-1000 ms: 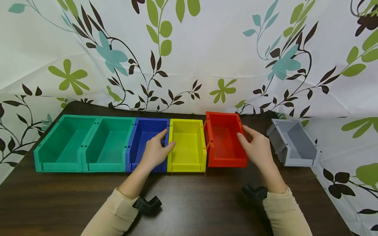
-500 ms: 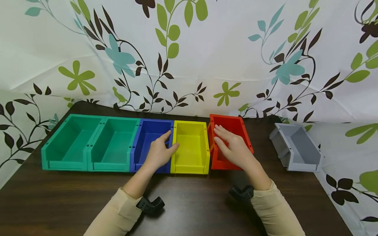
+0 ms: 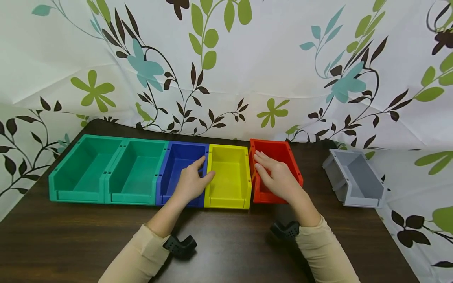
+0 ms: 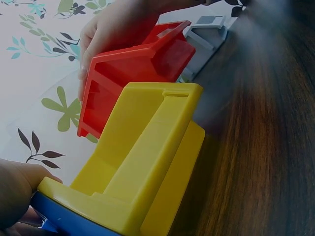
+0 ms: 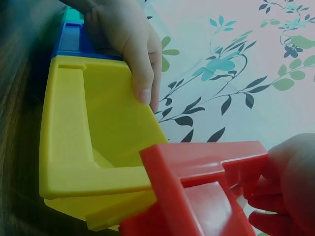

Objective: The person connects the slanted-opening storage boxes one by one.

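Note:
The left hand (image 3: pixel 191 182) straddles the adjoining walls of the blue bin (image 3: pixel 178 147) and the yellow bin (image 3: pixel 226 177), thumb on the yellow side and fingers on the blue side. It appears to hold the two walls together. The right hand (image 3: pixel 277 177) reaches over the red bin (image 3: pixel 293 167), its fingers extended toward that bin's left wall. In the right wrist view, the right fingers (image 5: pixel 273 196) touch the red bin near its rim; their tips are partly hidden. The red bin stands slightly askew beside the yellow one.
Two joined green bins (image 3: pixel 138 169) continue the row to the left of the blue bin. A grey bin (image 3: pixel 362 179) stands apart at the right, turned at an angle. Behind the dark wooden table (image 3: pixel 226 243) hangs a leaf-patterned cloth (image 3: pixel 226 82).
The right hand has moved left, from the red bin's right wall to over its inside near the left wall. The red bin has shifted slightly. The left hand has stayed in place.

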Demonstrator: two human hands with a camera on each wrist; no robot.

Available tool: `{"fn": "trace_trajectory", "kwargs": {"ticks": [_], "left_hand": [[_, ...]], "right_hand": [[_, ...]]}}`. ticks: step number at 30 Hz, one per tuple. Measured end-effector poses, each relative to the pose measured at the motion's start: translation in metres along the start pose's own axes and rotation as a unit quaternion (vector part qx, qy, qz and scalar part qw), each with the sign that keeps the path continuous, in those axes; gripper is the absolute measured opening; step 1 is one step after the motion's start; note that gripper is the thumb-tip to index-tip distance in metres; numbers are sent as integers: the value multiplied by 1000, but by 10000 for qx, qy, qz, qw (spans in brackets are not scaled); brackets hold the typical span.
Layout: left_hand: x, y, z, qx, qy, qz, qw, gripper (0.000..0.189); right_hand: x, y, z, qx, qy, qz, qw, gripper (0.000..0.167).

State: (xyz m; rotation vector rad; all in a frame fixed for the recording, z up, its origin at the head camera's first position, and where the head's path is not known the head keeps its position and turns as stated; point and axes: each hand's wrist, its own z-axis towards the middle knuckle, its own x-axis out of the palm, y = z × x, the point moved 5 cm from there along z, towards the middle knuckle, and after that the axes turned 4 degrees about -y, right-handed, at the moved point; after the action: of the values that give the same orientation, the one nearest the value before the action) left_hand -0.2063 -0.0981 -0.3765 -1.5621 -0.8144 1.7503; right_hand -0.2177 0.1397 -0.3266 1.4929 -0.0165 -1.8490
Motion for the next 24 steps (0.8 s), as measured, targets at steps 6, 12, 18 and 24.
{"fn": "trace_trajectory", "kwargs": {"ticks": [6, 12, 18, 24], "left_hand": [[-1, -1, 0, -15, 3, -14, 10000, 65], [-1, 0, -1, -52, 45, 23, 10000, 65], [0, -1, -1, -56, 63, 34, 10000, 65], [0, -1, 1, -99, 97, 38, 9999, 66]], "right_hand": [[3, 0, 0, 42, 132, -186, 9997, 48], [16, -1, -5, 99, 415, -471, 9980, 49], [26, -6, -10, 257, 466, -491, 9974, 51], [31, -7, -11, 425, 599, -648, 9952, 53]]}}
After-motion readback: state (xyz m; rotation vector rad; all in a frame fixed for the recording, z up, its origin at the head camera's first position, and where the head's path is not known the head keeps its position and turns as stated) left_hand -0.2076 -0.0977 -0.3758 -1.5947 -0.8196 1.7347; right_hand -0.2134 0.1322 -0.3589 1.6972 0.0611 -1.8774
